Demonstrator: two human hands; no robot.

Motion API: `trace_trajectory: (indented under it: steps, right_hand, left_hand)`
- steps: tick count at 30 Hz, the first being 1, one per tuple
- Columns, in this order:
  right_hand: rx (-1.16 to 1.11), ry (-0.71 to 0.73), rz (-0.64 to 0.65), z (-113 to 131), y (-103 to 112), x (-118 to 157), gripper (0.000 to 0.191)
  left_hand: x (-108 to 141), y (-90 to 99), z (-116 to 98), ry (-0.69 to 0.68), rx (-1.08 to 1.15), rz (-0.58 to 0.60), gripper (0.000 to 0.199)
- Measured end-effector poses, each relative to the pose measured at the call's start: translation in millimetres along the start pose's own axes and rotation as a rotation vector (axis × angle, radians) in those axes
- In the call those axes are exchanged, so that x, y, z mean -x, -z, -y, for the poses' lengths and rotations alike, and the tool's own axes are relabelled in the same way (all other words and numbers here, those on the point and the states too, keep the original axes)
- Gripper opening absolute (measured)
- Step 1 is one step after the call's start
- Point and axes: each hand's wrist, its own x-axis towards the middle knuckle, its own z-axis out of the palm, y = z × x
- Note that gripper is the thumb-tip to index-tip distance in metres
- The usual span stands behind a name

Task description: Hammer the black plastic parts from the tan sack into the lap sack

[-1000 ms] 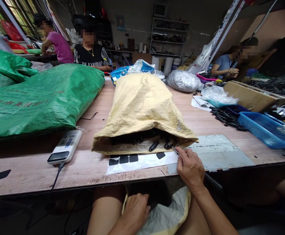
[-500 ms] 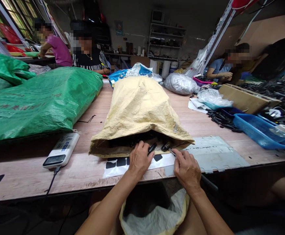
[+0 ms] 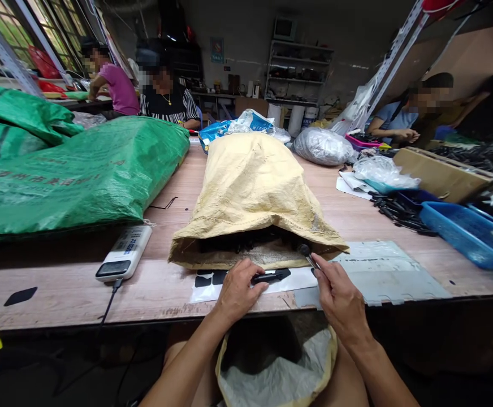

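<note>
- Pinching between its thumb and fingers, the left hand (image 3: 240, 288) is closing on one end of a slender black piece (image 3: 269, 277), which is lying crosswise over the white strip (image 3: 204, 295), just outside the sack mouth at the near edge of the table (image 3: 161, 302).
- Gripping with bent fingers, the right hand (image 3: 342, 297) is holding a slim metallic piece (image 3: 313, 260); its far end is pointing into the right side of the mouth, where a dark rounded end (image 3: 303, 249) is showing. Whether the two are joined, I cannot tell.
- Beyond both hands, the yellow sack (image 3: 255, 181) is lying with its open mouth facing near, and dark contents (image 3: 244, 246) are showing inside.
- Judging by this, the handling is seemingly running partway: one black piece is lying outside the sack, while the contents inside are waiting to be dealt with. Their number is staying hidden in shadow.
- Below the table edge, a second sack (image 3: 267, 384) is gaping open on the lap; its dark inside is hiding how much it is holding.
- Farther out, a green sack (image 3: 81, 181) and a white device (image 3: 123, 254) are resting left, a grey sheet (image 3: 382, 271) and blue tray (image 3: 462, 232) right.
- At far left and far right, other people are sitting.
</note>
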Motion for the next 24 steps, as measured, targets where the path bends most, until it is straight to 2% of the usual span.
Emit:
trace_trajectory:
  steps: [3, 5, 8, 10, 16, 21, 24]
  right_hand:
    - [-0.234, 0.059, 0.062, 19.2, 9.4, 4.7, 0.038]
    - [-0.287, 0.089, 0.121, 29.7, 12.2, 8.1, 0.038]
    - [-0.262, 0.102, 0.169, 40.8, 12.4, 12.7, 0.039]
    - [-0.234, 0.11, 0.156, 44.7, 10.9, 15.6, 0.04]
    - [-0.108, 0.149, 0.213, 46.0, 5.6, 21.1, 0.045]
    - [-0.165, 0.177, 0.168, 55.4, 4.4, 19.2, 0.045]
    - [-0.111, 0.195, 0.215, 61.8, 0.4, 20.7, 0.045]
  left_hand:
    - [-1.1, 0.4, -2.3, 0.01, -0.008, 0.007, 0.012]
    - [-1.1, 0.9, -3.6, 0.018, -0.004, 0.01, 0.012]
    - [-1.1, 1.2, -4.7, 0.031, 0.001, 0.011, 0.014]
    - [-1.4, 1.1, -5.0, 0.042, 0.004, 0.012, 0.013]
    - [-1.7, -1.4, -3.6, 0.07, 0.007, 0.013, 0.015]
    - [-1.5, -1.3, -4.3, 0.063, 0.016, 0.019, 0.015]
    - [-1.7, 0.3, -5.4, 0.065, 0.009, 0.018, 0.01]
